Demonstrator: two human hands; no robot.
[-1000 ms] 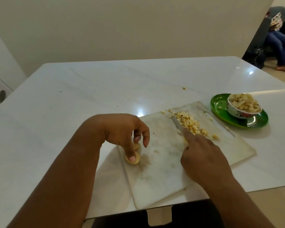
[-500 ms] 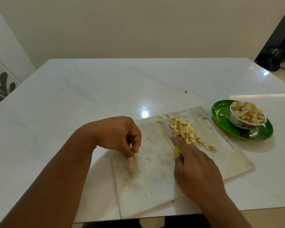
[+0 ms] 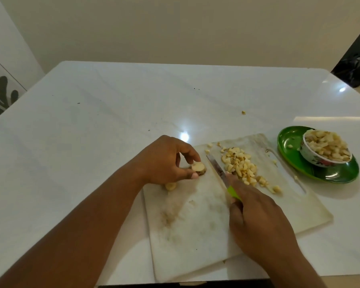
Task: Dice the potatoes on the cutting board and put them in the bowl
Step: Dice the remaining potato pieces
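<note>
A white cutting board (image 3: 206, 229) lies at the table's near edge. My left hand (image 3: 166, 161) pinches a round potato slice (image 3: 198, 166) at the board's upper left corner; another slice (image 3: 170, 186) lies just below that hand. My right hand (image 3: 258, 221) grips a knife by its green handle (image 3: 233, 192). Its blade (image 3: 216, 169) points up the board between the slice and a pile of diced potato (image 3: 242, 165). The flowered bowl (image 3: 324, 156), heaped with diced potato, stands on a green plate (image 3: 289, 140) to the right of the board.
The white table (image 3: 92, 152) stretches far to the left and back. A stray potato bit (image 3: 243, 112) lies on it beyond the board. A dark bag (image 3: 353, 69) sits on the floor past the far right corner.
My left hand has lifted a potato slice from the board's left edge and carried it up toward the knife blade. The camera view shifted slightly; the right hand and knife stayed beside the diced pile.
</note>
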